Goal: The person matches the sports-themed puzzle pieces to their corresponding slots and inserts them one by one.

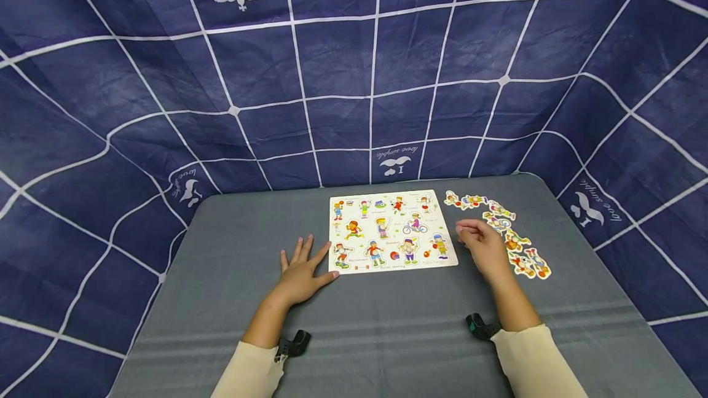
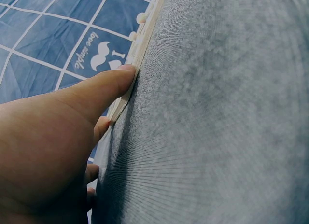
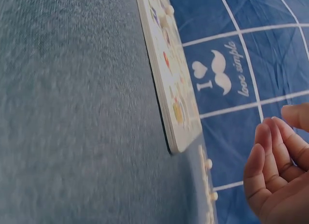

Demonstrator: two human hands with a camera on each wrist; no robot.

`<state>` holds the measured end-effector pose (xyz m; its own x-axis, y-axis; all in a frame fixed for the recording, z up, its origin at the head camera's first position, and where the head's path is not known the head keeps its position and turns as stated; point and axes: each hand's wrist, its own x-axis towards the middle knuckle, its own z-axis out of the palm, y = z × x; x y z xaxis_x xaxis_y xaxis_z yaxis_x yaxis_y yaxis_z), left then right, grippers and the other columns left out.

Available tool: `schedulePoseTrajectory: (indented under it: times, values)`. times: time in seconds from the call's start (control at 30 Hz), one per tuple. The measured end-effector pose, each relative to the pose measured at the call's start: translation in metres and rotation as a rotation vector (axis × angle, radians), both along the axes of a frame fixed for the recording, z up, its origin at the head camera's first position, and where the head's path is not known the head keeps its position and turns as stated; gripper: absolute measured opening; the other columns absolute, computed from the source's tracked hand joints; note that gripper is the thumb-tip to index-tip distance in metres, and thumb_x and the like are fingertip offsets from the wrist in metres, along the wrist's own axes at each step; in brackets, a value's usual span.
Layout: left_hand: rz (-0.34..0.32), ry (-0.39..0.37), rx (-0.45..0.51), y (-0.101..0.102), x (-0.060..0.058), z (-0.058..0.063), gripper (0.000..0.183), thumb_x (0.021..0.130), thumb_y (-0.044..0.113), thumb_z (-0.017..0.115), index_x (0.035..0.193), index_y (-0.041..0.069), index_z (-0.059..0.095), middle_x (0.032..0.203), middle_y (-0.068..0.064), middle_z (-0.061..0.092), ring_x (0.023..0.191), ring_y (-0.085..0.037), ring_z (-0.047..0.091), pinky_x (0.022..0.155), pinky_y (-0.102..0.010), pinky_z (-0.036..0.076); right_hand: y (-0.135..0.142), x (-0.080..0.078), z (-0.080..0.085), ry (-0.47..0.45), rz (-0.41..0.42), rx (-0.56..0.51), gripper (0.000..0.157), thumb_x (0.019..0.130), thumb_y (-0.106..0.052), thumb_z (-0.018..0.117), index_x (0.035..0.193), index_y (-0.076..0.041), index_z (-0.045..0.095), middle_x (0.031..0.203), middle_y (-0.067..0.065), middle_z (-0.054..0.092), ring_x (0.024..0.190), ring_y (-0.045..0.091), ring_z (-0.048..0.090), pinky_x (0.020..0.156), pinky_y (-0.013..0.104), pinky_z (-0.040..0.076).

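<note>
Dark blue curtain (image 1: 332, 60) with a white grid wraps the back and sides of a gray counter (image 1: 238, 232). Through the head view I see a board (image 1: 438, 228) of sporting children lying flat at centre. Of the hands, the left hand (image 1: 298, 278), left of centre, is spread on the counter, thumb and forefinger at the board's lower left corner, I think to keep it from sliding. Right of centre, the right hand (image 1: 482, 247) has loosely bent fingers; in the right wrist view I see the thumb apart from the fingertips and nothing held. It sits between the board and a staggered row of cut-out pieces (image 1: 538, 263), probably laid at right for easy reach. Their knobs (image 3: 208, 163) should, I judge, make lifting simple.
</note>
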<state>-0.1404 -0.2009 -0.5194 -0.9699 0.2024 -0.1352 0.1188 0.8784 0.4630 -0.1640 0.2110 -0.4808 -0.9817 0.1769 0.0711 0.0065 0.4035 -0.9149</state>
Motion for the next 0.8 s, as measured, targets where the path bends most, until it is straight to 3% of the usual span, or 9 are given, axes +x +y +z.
schedulePoseTrajectory:
  times: [0.8]
  values:
    - [-0.005, -0.001, 0.007, -0.001, 0.000, 0.003, 0.080, 0.091, 0.067, 0.061, 0.159, 0.034, 0.033, 0.171, -0.015, 0.007, 0.159, -0.040, -0.003, 0.117, -0.074, -0.012, 0.071, 0.036, -0.012, -0.017, -0.110, 0.043, 0.034, 0.100, -0.018, 0.063, 0.121, 0.009, 0.064, 0.077, -0.025, 0.065, 0.068, -0.006, 0.062, 0.060, 0.015, 0.049]
